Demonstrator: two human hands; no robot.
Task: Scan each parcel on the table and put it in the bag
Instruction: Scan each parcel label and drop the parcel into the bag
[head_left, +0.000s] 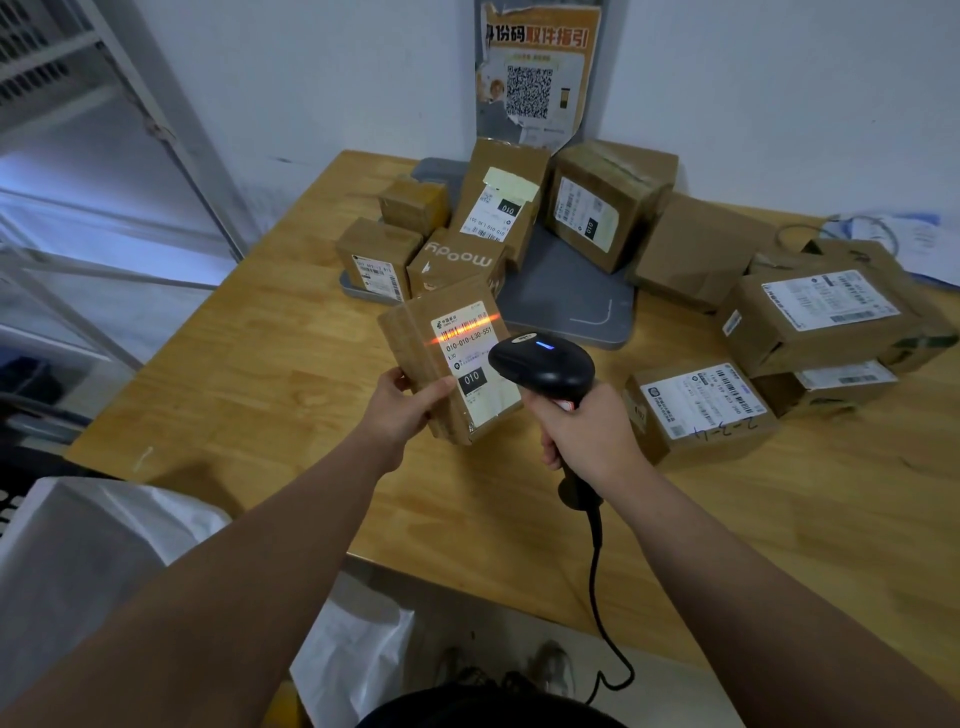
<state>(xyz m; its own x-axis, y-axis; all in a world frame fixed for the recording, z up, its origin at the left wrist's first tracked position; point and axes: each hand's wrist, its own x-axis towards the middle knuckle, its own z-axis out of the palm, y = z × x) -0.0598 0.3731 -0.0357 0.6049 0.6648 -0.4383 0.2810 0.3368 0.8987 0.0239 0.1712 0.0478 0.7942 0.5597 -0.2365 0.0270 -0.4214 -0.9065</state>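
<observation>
A: What is nearest?

B: The white bag (93, 545). It sits below the edge of the counter (260, 426), well short of the grey platform (566, 296) and off to its left. A black cable (597, 571) drops over the counter's near edge, also short of the platform.

A: And the hands?

B: Both are raised just short of the platform's near edge. The left hand (400, 410) grasps a cardboard parcel (415, 338), with the thumb on the labelled face. The other fingers go behind the box, mostly hidden. The right hand (587, 436) has its fingers (548, 449) clenched round the handle of a black barcode scanner (543, 366), whose head points at the parcel. A red scan line (467, 326) crosses the barcode at the top of the white label (462, 358).

A: What else is on the counter?

B: A handwritten-on box (696, 410) lies right of the platform's near corner. A stack of two labelled boxes (815, 317) sits farther right. On the platform's left side stand a "Moody" box (457, 265) and a small labelled box (376, 257), with a smaller box (413, 205) behind them. A tall labelled box (501, 200) and a tilted larger box (602, 205) are on the platform's far part. A plain box (696, 249) sits just right of the platform.

A: And beyond?

B: A torn orange QR-code poster (535, 73) hangs on the wall behind the platform.
</observation>
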